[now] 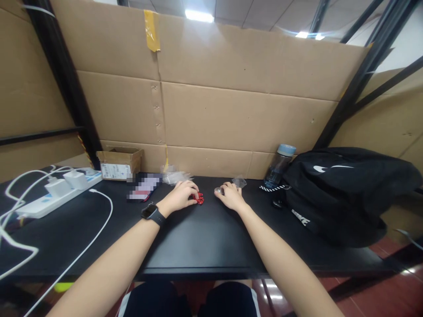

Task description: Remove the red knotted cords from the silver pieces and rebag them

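Handling appears under way: the red bundle [200, 199] and clear round object [218, 191] lie apart on the black worktop [201, 244]; the completed share cannot be judged. Left hand [181, 196]: grip half-curled at the red bundle. Right hand [232, 197]: grip bent over the clear round object. Firmness of either hold: cannot tell. Cardboard panels [247, 119] stand behind.

A: Look at the black tabletop [205, 246], smooth with a soft sheen! And the red pieces [200, 199]?
B: Too small to call their material. But that round thing [218, 190] is see-through and glossy!
A: Clear bags [176, 177]: thin, crinkly plastic film!
B: The wall [244, 114] is matt brown cardboard, with 1 strip of shiny yellow tape [152, 31]!
A: The backpack [340, 202] is matt black cloth!
B: White power strip [35, 208], smooth hard plastic!
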Demonstrator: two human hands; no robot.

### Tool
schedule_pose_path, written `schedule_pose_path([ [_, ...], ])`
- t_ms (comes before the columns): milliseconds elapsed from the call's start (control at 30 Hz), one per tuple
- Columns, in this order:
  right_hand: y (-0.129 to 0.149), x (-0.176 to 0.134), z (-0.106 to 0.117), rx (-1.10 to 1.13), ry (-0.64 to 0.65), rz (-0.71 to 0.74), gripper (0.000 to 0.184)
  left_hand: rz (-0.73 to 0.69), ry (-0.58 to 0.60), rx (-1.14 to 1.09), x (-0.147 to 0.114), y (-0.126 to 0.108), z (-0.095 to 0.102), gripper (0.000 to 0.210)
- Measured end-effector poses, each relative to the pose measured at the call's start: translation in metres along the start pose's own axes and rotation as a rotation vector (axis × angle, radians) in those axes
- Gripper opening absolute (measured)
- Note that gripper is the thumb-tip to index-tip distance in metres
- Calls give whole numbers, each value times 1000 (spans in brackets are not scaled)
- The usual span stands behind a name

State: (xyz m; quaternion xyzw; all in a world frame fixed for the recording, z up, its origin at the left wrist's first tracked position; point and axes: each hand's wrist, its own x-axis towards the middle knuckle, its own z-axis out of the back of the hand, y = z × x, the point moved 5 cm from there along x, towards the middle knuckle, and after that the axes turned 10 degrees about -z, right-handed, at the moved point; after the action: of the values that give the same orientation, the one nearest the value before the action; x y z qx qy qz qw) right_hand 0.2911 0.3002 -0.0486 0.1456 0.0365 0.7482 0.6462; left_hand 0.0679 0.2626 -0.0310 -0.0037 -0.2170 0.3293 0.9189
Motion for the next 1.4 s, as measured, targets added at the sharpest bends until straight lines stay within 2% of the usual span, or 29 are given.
schedule_pose_path([
  [133,-1,1,0,43,-21,1,47,-1,-1,-21,1,-3,3,10],
  [267,-1,2,3,69,-66,-11,46,51,-3,-83,-1,-1,10,18],
  [467,4,2,14,129,-120,2,47,35,-154,-41,-1,0,16,30],
  [700,9,-2,14,253,-142,35,42,90,-197,-9,2,-2,15,25],
  [867,22,-9,20,441,-131,166,38,111,-230,-152,4,-7,11,19],
  [1000,35,-20,30,558,-152,239,41,175,-326,-318,7,-9,2,20],
  [1133,43,-29,35,634,-174,259,49,190,-424,-417,11,-11,-7,22],
  [1300,52,-38,40,685,-258,403,46,194,-557,-495,12,-11,-12,25],
  [1400,55,-40,40,678,-264,427,46,190,-586,-529,13,-11,-14,25],
])
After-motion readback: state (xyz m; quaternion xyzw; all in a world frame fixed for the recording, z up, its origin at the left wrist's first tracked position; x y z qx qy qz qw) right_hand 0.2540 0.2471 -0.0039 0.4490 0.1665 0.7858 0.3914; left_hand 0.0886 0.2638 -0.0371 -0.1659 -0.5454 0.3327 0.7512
